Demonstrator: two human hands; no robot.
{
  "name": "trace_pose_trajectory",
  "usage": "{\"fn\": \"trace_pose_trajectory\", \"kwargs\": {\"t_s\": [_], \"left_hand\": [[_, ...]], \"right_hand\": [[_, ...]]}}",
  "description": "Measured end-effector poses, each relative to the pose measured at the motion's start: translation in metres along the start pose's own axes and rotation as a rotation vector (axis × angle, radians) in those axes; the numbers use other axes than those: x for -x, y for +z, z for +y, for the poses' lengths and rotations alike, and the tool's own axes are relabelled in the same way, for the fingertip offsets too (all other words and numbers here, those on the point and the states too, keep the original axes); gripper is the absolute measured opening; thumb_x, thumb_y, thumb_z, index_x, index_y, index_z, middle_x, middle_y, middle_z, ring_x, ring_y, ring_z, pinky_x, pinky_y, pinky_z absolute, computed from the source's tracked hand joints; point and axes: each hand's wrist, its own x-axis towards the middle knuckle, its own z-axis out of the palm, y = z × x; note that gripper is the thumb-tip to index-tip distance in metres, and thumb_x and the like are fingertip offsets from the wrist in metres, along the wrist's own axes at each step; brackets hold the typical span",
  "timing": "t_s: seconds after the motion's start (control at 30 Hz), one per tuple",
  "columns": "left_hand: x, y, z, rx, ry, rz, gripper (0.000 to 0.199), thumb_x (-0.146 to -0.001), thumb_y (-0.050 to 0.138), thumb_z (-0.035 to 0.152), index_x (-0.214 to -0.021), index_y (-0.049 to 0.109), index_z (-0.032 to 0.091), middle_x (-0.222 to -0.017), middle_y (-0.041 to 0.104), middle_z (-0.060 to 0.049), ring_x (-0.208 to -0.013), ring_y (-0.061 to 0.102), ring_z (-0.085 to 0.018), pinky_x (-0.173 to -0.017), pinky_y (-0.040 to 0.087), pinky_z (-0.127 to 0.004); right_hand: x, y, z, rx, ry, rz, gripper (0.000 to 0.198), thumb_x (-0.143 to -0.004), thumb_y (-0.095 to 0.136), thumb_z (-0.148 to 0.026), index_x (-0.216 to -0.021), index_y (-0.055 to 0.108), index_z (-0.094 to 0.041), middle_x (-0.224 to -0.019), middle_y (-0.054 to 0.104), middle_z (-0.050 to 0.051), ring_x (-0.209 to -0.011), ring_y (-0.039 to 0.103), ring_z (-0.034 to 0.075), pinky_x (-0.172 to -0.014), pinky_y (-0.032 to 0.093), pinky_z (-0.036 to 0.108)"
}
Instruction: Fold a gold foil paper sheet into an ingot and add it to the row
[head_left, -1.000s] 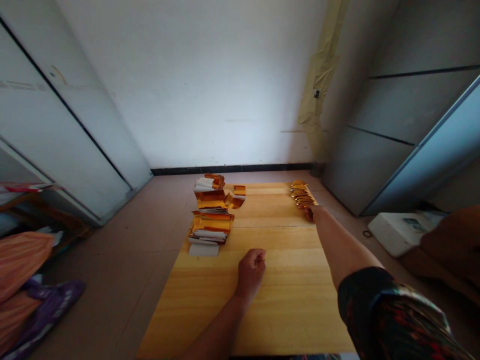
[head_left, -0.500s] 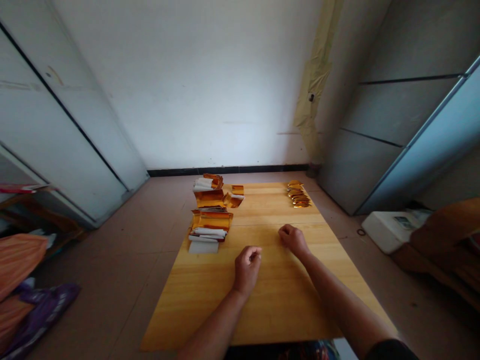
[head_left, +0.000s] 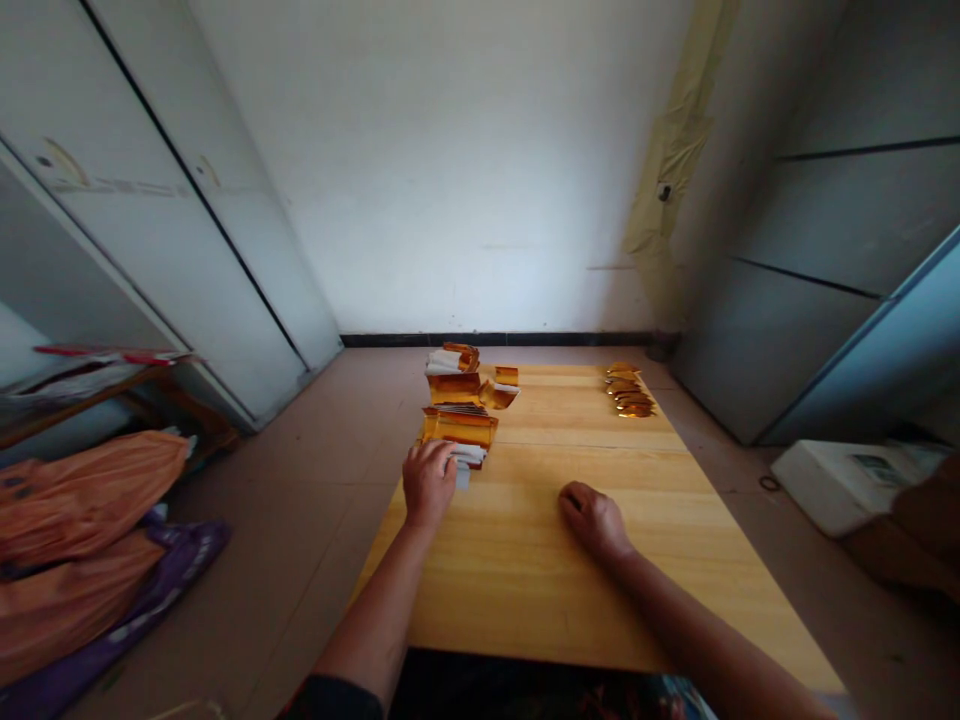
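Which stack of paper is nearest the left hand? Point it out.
The front stack on the left side of the table: the left hand overlaps it; the other stacks lie farther off.

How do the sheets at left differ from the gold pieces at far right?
The sheets are broader, loosely piled; the gold pieces are slimmer, in one row. The sheets show grey and gold; the gold pieces appear only gold. The left hand is at the sheets; the gold pieces are untouched. Both show shiny gold.
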Motion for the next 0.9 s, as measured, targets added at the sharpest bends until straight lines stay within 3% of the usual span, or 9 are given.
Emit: {"fn": "trace_pose_trajectory", "kwargs": {"t_s": [0.07,0.17,0.33,0.47,0.7,0.8,0.9], "left_hand": [[-0.012,-0.001,0.001,-0.087,0.028,-0.060,0.029,-0.084,0.046,0.022,-0.105,0.065,0.026,-0.116,0.064,-0.005,-0.108,0.051,-0.025,-0.092,0.035,-0.039],[-0.027,0.000,0.009,-0.155,0.070,-0.196,0.030,-0.086,0.045,0.026,-0.109,0.063,0.028,-0.116,0.064,-0.004,-0.111,0.048,-0.024,-0.095,0.028,-0.043],[-0.041,0.001,0.019,-0.277,0.124,-0.463,0.028,-0.084,0.043,0.025,-0.079,0.071,0.025,-0.090,0.071,-0.005,-0.092,0.056,-0.024,-0.092,0.025,-0.046],[-0.042,0.002,0.018,-0.301,0.142,-0.529,0.030,-0.083,0.043,0.022,-0.069,0.069,0.021,-0.081,0.071,-0.005,-0.084,0.059,-0.022,-0.086,0.029,-0.038],[-0.041,0.004,0.016,-0.158,0.050,-0.424,0.017,-0.076,0.053,0.018,-0.077,0.069,0.022,-0.087,0.072,-0.001,-0.086,0.061,-0.019,-0.086,0.034,-0.032],[-0.043,0.003,0.016,-0.044,0.006,-0.286,0.012,-0.074,0.057,0.019,-0.077,0.069,0.021,-0.085,0.072,-0.002,-0.081,0.062,-0.018,-0.087,0.037,-0.032],[-0.046,-0.001,0.019,0.132,-0.032,-0.070,0.008,-0.072,0.060,0.024,-0.073,0.066,0.019,-0.082,0.071,-0.003,-0.081,0.062,-0.019,-0.085,0.040,-0.031]], "right_hand": [[0.000,0.001,0.000,0.007,-0.007,0.009,0.024,-0.083,0.039,-0.029,-0.074,0.060,-0.022,-0.076,0.065,0.004,-0.071,0.060,0.016,-0.065,0.040,0.023],[0.001,0.002,0.000,0.007,0.001,0.016,0.023,-0.083,0.040,-0.028,-0.074,0.060,-0.022,-0.076,0.065,0.003,-0.070,0.060,0.016,-0.065,0.039,0.023],[0.001,0.002,0.000,-0.001,0.005,0.010,0.023,-0.083,0.039,-0.028,-0.075,0.060,-0.022,-0.077,0.066,0.003,-0.071,0.060,0.016,-0.066,0.040,0.023],[0.001,0.002,0.001,-0.004,0.007,0.013,0.022,-0.083,0.040,-0.026,-0.075,0.060,-0.022,-0.078,0.066,0.004,-0.072,0.060,0.016,-0.066,0.039,0.023],[0.001,0.002,0.000,-0.015,-0.001,0.011,0.023,-0.083,0.040,-0.026,-0.076,0.061,-0.021,-0.077,0.066,0.003,-0.071,0.060,0.015,-0.065,0.039,0.022],[0.001,0.001,-0.001,-0.017,-0.011,0.016,0.024,-0.083,0.039,-0.026,-0.077,0.061,-0.020,-0.077,0.065,0.004,-0.071,0.060,0.015,-0.065,0.039,0.022],[0.000,0.001,-0.001,-0.013,-0.010,0.022,0.024,-0.083,0.039,-0.026,-0.076,0.061,-0.020,-0.076,0.065,0.004,-0.071,0.059,0.015,-0.065,0.039,0.022]]}}
